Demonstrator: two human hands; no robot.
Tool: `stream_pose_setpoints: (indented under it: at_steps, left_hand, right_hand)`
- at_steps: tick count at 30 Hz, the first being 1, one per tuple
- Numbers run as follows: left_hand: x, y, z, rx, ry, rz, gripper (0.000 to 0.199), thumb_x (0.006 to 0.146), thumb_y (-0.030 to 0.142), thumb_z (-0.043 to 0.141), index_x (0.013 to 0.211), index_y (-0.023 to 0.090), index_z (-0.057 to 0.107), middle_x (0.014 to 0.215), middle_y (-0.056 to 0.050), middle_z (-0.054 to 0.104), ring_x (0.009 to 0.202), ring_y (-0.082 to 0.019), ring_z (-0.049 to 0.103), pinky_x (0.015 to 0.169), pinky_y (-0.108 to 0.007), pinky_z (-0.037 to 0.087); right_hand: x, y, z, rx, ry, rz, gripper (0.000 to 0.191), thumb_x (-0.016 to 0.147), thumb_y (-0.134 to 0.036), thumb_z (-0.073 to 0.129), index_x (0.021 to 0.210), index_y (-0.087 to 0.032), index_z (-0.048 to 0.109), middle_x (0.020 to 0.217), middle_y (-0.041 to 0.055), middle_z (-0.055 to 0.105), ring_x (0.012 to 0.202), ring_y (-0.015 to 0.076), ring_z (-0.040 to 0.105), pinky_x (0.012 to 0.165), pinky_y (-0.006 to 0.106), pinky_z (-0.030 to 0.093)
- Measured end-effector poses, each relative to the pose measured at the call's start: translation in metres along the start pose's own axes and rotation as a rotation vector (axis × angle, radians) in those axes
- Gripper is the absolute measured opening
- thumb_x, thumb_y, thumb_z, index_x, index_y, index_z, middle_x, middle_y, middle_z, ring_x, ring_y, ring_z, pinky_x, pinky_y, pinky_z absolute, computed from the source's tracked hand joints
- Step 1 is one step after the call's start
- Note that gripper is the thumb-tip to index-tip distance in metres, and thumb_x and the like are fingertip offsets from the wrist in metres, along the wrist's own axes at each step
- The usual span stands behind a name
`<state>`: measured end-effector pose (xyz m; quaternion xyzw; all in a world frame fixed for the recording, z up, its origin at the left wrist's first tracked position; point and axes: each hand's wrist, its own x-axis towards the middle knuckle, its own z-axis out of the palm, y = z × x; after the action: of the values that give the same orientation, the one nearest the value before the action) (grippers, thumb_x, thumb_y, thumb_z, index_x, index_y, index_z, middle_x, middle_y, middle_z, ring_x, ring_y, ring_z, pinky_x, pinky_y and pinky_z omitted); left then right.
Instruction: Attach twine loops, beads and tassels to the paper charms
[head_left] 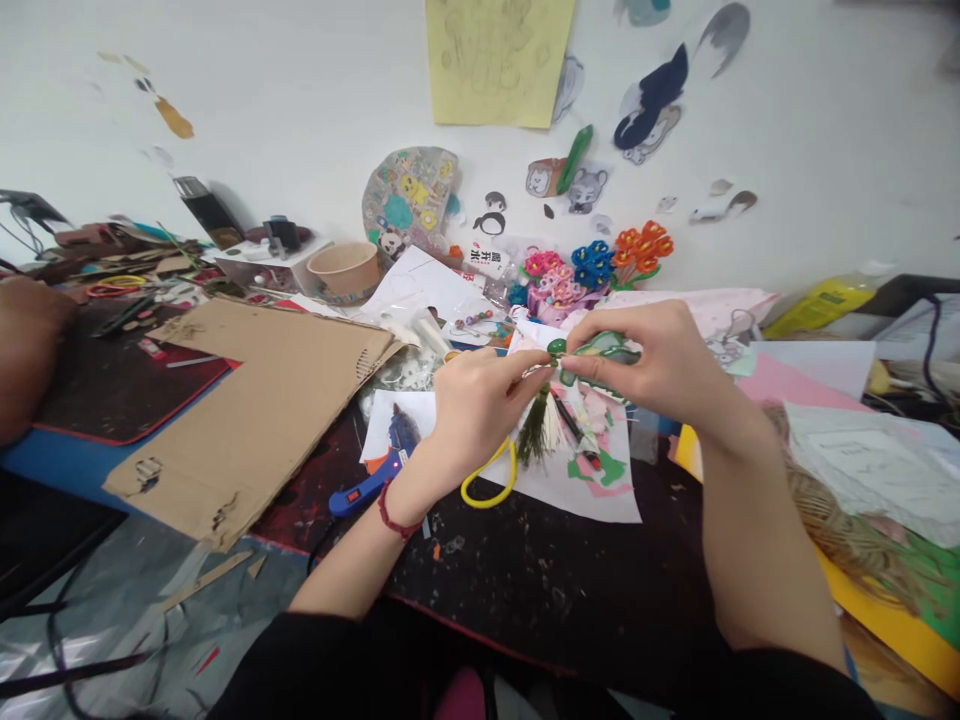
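Observation:
My left hand (480,395) and my right hand (652,355) meet fingertip to fingertip above a white sheet (622,490). Thumb and forefinger of the left are pinched at the top of a dark green tassel (534,430), beside a round green bead (556,347). The right pinches close to the same bead, and a green-and-white ornament (611,345) shows behind its fingers. The exact grip points are partly hidden. Beneath the hands lie a dark pen (574,425), pink and green scraps (600,468) and a yellow loop (491,485).
A blue glue gun (367,485) rests left of my forearm, near cut cardboard (247,400). Behind stand a paper bowl (345,270) and beaded flowers (592,265). Twine (847,510) lies at right. Another person's hand (30,340) is at the far left.

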<state>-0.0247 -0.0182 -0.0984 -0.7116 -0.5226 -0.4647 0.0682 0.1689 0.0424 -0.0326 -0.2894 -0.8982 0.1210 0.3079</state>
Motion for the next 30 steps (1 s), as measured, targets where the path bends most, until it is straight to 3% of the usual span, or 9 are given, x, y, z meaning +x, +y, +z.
stream_pose_setpoints:
  at_steps: [3, 9, 15, 19, 23, 30]
  left_hand:
    - [-0.001, -0.002, 0.001, -0.062, -0.016, 0.001, 0.022, 0.097, 0.037, 0.065, 0.095, 0.023, 0.081, 0.059, 0.0, 0.068, 0.051, -0.01, 0.052, 0.055, -0.025, 0.034]
    - [0.003, 0.001, -0.01, -0.163, -0.207, -0.004, 0.027, 0.101, 0.025, 0.052, 0.102, 0.017, 0.077, 0.056, 0.002, 0.059, 0.049, -0.008, 0.039, 0.053, -0.024, 0.029]
    - [0.023, 0.004, -0.031, -0.037, -0.429, 0.06, 0.029, 0.085, 0.01, 0.052, 0.09, 0.02, 0.079, 0.048, 0.005, 0.046, 0.047, -0.009, 0.032, 0.054, -0.026, 0.028]
    - [0.037, 0.003, -0.036, 0.18, -0.448, 0.157, 0.03, 0.082, 0.008, 0.053, 0.087, 0.021, 0.08, 0.054, 0.0, 0.054, 0.05, -0.012, 0.041, 0.056, -0.03, 0.027]
    - [0.047, 0.008, -0.038, 0.417, -0.472, 0.261, 0.023, 0.077, 0.0, 0.058, 0.074, 0.018, 0.072, 0.055, -0.002, 0.05, 0.053, -0.015, 0.047, 0.058, -0.031, 0.027]
    - [0.065, 0.008, -0.039, 0.191, -0.403, 0.219, 0.022, 0.082, 0.01, 0.068, 0.062, 0.018, 0.065, 0.056, -0.003, 0.046, 0.07, -0.022, 0.06, 0.072, -0.036, 0.038]
  right_hand:
    - [0.0, 0.001, 0.0, -0.005, -0.017, 0.0, 0.007, 0.087, -0.027, 0.072, 0.082, -0.023, 0.07, 0.08, 0.0013, 0.076, 0.074, 0.0229, 0.07, 0.072, 0.037, 0.046]
    - [0.0, 0.003, 0.002, -0.043, -0.01, -0.02, 0.012, 0.087, -0.033, 0.073, 0.081, -0.022, 0.071, 0.077, 0.0002, 0.076, 0.069, 0.0193, 0.067, 0.067, 0.033, 0.043]
    - [0.001, -0.001, 0.003, -0.143, -0.069, -0.056, 0.006, 0.087, -0.022, 0.068, 0.081, -0.023, 0.071, 0.071, -0.0001, 0.072, 0.062, 0.0177, 0.061, 0.064, 0.031, 0.04]
    - [0.001, -0.004, 0.008, -0.241, -0.081, -0.076, 0.009, 0.087, -0.02, 0.065, 0.08, -0.019, 0.07, 0.067, 0.0013, 0.069, 0.061, 0.0165, 0.058, 0.063, 0.03, 0.036]
    - [0.0, -0.006, 0.014, -0.357, -0.093, -0.069, 0.015, 0.089, -0.02, 0.057, 0.081, -0.016, 0.07, 0.071, 0.0064, 0.069, 0.065, 0.02, 0.06, 0.063, 0.032, 0.033]
    - [0.0, -0.003, 0.016, -0.446, -0.071, -0.072, 0.016, 0.089, -0.021, 0.054, 0.083, -0.015, 0.069, 0.073, 0.0096, 0.071, 0.067, 0.0229, 0.061, 0.062, 0.033, 0.031]
